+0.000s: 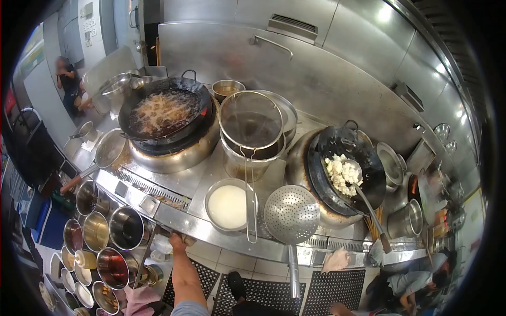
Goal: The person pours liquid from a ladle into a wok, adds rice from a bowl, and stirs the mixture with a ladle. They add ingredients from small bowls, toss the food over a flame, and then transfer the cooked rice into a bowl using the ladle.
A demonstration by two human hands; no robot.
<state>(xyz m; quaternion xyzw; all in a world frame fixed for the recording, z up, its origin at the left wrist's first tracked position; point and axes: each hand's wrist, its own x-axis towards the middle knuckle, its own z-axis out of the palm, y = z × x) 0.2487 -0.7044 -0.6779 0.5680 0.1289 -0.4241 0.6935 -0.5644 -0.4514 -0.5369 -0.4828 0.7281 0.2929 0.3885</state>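
Note:
My left hand (178,242) is at the counter's front edge, beside clear plastic containers (160,245); its fingers look curled, but what they hold, if anything, is hidden. At the bottom edge, my right hand (340,309) shows only in part, below a pinkish cloth (336,260). On the right stove, a black wok (370,150) holds white, lumpy food (342,174) and a ladle (371,213). Dark oil bubbles around browned food (161,113) in the left wok (132,100). A pot (240,160) with a wire strainer (251,120) over it stands between them.
A bowl of white liquid (227,206) and a perforated skimmer (291,213) lie along the front counter. Several metal seasoning pots (126,226) stand at the left. One person (68,81) is at the back left; another (414,282) bends over at the lower right.

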